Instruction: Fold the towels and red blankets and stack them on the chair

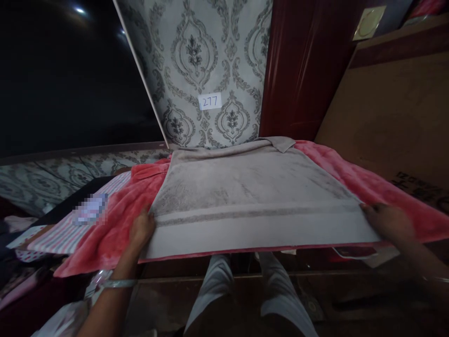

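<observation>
A grey-beige towel (238,187) lies spread out on a red plush blanket (115,224), its smooth band along the near edge. My left hand (142,229) grips the towel's left side near the front corner, the fingers curled over the edge. At the opposite side my right hand (389,222) has its fingers closed on the towel's right edge. The towel's far edge is rumpled, with a corner folded over at the back right. My thumbs and some fingertips are partly hidden by shadow and cloth.
Behind stands a patterned wall with a paper label (210,101) reading 277. A large dark television (77,79) fills the upper left. A big cardboard box (396,107) stands at the right. Striped cloth (66,234) lies left of the blanket. My legs are below the near edge.
</observation>
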`<state>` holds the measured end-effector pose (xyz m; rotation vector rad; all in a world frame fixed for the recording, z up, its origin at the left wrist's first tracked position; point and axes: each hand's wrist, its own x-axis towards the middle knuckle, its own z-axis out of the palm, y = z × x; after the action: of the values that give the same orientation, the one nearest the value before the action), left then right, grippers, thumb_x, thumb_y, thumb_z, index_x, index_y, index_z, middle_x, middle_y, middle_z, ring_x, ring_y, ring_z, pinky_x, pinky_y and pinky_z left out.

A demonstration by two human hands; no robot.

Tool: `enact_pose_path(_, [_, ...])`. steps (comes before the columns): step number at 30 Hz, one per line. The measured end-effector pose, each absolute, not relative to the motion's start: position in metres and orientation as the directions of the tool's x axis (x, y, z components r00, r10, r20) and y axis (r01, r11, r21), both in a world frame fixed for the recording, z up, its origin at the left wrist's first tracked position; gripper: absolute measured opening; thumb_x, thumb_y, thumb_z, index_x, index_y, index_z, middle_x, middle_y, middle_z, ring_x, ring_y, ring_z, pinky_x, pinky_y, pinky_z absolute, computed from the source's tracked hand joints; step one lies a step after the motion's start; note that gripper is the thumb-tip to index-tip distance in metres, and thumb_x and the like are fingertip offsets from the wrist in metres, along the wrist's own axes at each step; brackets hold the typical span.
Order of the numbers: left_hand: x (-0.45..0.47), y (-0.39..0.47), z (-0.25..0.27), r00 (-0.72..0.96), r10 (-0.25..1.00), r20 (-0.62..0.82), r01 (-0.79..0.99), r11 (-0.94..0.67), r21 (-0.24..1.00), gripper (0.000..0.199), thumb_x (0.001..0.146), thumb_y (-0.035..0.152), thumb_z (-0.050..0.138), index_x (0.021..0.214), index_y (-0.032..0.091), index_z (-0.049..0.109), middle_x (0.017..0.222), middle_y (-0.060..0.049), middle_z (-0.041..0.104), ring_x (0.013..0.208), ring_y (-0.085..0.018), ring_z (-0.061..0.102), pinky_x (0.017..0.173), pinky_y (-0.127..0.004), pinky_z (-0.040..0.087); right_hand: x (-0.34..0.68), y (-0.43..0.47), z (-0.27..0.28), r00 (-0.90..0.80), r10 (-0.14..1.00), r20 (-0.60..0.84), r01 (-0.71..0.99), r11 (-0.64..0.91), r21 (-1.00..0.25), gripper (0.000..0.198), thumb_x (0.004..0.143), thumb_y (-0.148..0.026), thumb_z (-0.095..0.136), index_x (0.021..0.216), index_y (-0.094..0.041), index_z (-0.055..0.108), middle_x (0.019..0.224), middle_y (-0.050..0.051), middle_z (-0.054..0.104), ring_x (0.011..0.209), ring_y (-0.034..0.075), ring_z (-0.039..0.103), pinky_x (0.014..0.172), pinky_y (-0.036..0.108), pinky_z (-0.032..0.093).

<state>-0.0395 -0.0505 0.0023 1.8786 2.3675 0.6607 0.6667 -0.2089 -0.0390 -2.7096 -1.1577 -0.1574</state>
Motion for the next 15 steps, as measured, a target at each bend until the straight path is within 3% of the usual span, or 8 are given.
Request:
enact_pose_path(3, [-0.042, -0.050, 0.000, -0.270, 0.937, 0.224, 0.908, 0.169, 0.384, 0.057, 0.089, 0.020, 0.042, 0.144, 0.011, 0.053, 0.129, -0.018, 0.069, 0.117, -0.033, 0.066, 0.098, -0.041, 0.053, 0.665, -0.208, -0.036, 0.717, 0.695, 0.043, 0.694, -0.707, -0.136, 0.058, 0.099, -0.043, 0.031, 0.104, -0.008, 0.077, 0.107, 0.024, 0.073, 0.095, 0.034, 0.070, 0.071, 0.037, 0.052])
enact_pose_path(9, [-0.052, -0.039, 0.009, -0.277, 0.941, 0.195, 0.864, 0.155, 0.479, 0.057, 0.088, 0.024, 0.048, 0.143, 0.012, 0.053, 0.117, -0.014, 0.074, 0.109, -0.031, 0.070, 0.094, -0.040, 0.055, 0.679, -0.193, -0.037, 0.685, 0.728, 0.013, 0.724, -0.679, -0.123, 0.056, 0.100, -0.041, 0.030, 0.110, -0.009, 0.075, 0.112, 0.022, 0.073, 0.101, 0.035, 0.070, 0.077, 0.039, 0.052])
enact_pose_path(15, [-0.042, -0.005, 0.021, -0.262, 0.936, 0.236, 0.841, 0.101, 0.532, 0.055, 0.085, 0.027, 0.050, 0.137, 0.012, 0.059, 0.125, -0.015, 0.072, 0.114, -0.032, 0.068, 0.096, -0.040, 0.055, 0.674, -0.152, -0.025, 0.646, 0.762, 0.046, 0.738, -0.608, -0.294, 0.044, 0.100, -0.036, 0.039, 0.105, -0.008, 0.073, 0.111, 0.023, 0.073, 0.098, 0.032, 0.070, 0.079, 0.035, 0.050])
